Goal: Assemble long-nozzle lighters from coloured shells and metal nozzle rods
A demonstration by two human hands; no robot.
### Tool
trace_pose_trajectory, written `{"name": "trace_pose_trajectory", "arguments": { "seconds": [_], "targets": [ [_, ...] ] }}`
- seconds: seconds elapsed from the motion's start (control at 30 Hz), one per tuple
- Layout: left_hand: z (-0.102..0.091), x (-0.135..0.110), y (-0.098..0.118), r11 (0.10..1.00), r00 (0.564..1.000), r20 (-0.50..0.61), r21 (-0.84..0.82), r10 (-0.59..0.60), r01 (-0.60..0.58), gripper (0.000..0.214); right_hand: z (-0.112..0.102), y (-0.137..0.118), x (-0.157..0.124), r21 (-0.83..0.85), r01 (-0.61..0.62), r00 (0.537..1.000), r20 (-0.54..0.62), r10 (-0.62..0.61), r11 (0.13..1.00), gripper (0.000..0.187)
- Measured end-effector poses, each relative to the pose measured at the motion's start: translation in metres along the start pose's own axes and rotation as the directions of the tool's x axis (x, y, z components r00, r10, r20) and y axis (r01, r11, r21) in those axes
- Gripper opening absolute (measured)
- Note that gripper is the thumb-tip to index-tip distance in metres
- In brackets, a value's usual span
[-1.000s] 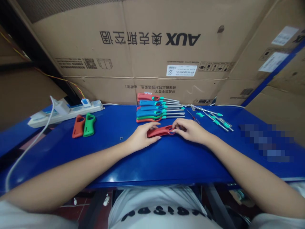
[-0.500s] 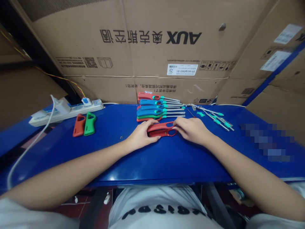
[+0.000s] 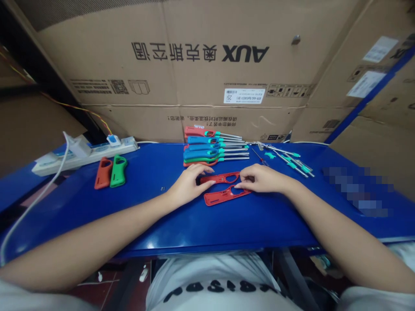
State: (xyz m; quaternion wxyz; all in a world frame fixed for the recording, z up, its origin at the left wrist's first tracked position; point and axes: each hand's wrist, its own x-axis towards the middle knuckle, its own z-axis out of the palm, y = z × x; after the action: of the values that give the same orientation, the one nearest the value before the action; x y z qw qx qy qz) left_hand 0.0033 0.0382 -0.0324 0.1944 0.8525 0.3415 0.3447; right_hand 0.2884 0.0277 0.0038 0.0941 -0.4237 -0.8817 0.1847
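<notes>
Two red lighter handle halves lie side by side on the blue table, the upper half (image 3: 215, 178) and the lower half (image 3: 220, 197), inner faces showing. My left hand (image 3: 187, 183) is at the left end of the upper half, thumb and index finger apart, thumb touching its edge. My right hand (image 3: 256, 178) is closed, its fingertips pinching the right end of the lower half, also close to the upper one. Behind my hands lies a row of gas lighters (image 3: 204, 147) in red, blue and green.
To the right of the lighters lie a screwdriver (image 3: 260, 157) and several metal lighter tubes (image 3: 292, 160) with teal parts. A red handle (image 3: 103, 173) and a green handle (image 3: 118, 171) lie left, near a power strip (image 3: 94, 153). Small pins (image 3: 162, 188) rest left of my left hand.
The red handle between my hands has come apart into two halves. The lower half has moved toward me, and my left fingers have spread.
</notes>
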Motion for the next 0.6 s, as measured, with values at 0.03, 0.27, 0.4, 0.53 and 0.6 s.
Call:
{"name": "trace_pose_trajectory", "arguments": {
  "seconds": [0.03,0.27,0.4,0.53,0.6],
  "targets": [
    [-0.002,-0.001,0.005,0.998,0.999,0.001,0.037,0.041,-0.041,0.022,-0.003,0.002,0.0,-0.022,-0.033,0.998,-0.055,0.032,0.999,0.046],
    [-0.009,-0.012,0.035,0.923,0.954,0.247,0.3,0.17,-0.242,0.039,-0.043,0.056,-0.023,-0.207,-0.799,0.589,-0.462,0.663,0.565,0.028],
    [-0.01,-0.013,0.036,0.891,0.938,0.316,0.372,0.14,-0.259,0.032,-0.049,0.093,-0.033,-0.183,-0.886,0.465,-0.365,0.807,0.427,0.02],
    [-0.015,-0.013,0.038,0.897,0.928,0.356,0.367,0.109,-0.246,0.025,-0.044,0.113,-0.032,-0.137,-0.888,0.454,-0.402,0.795,0.438,0.012],
    [-0.018,-0.013,0.04,0.911,0.922,0.381,0.353,0.071,-0.215,0.024,-0.043,0.119,-0.032,-0.112,-0.872,0.472,-0.458,0.754,0.477,0.01]
  ]
}}
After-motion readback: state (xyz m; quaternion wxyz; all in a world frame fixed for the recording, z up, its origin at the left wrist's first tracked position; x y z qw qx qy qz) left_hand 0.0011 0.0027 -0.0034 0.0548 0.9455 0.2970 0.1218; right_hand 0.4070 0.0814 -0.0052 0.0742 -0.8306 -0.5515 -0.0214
